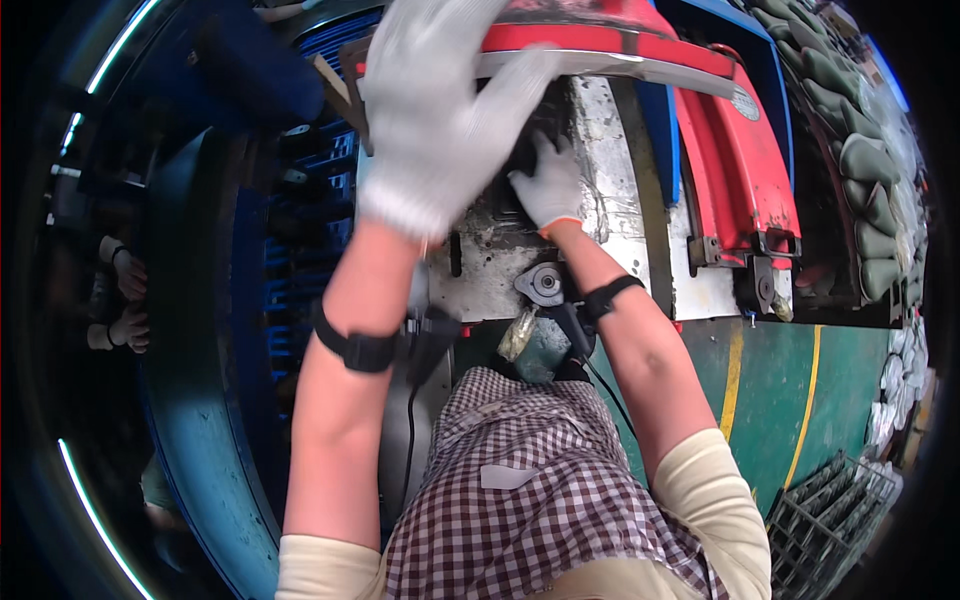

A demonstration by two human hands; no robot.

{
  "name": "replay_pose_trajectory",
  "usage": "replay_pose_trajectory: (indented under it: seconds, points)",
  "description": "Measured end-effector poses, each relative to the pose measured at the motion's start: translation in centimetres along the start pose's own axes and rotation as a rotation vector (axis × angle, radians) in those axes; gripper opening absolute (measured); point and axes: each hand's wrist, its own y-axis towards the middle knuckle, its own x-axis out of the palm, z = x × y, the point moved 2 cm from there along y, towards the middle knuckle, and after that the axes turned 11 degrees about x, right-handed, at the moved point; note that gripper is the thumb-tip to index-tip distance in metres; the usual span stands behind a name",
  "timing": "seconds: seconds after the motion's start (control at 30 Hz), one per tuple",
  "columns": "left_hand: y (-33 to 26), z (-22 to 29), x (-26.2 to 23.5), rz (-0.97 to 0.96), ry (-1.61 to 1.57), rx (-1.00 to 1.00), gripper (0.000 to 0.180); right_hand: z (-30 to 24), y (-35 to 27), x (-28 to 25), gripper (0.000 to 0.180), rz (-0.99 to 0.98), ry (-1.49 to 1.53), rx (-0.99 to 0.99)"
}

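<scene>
My head view is bright and evenly lit through the middle, dim toward nine o'clock, where the surroundings sink into near black. Thin light strips [120, 40] glare at eleven and seven o'clock. My left hand [440, 110], raised close to the lens at twelve o'clock, is smeared with motion blur and its white glove almost washes out. My right hand [550, 185] reads sharper. A pale sheen sits on the red machine cover [735, 150] at two o'clock. Fisheye bending curves every straight edge, and a black vignette rings the frame.
</scene>
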Motion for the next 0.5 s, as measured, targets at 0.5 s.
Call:
replay_pose_trajectory:
  seconds: [0.5]
  points:
    - [-30.6,8.0,-6.6,1.065,-1.136,-1.864,0.041,-1.7,-16.0,-3.9,0.062,-0.511,0.329,-0.300]
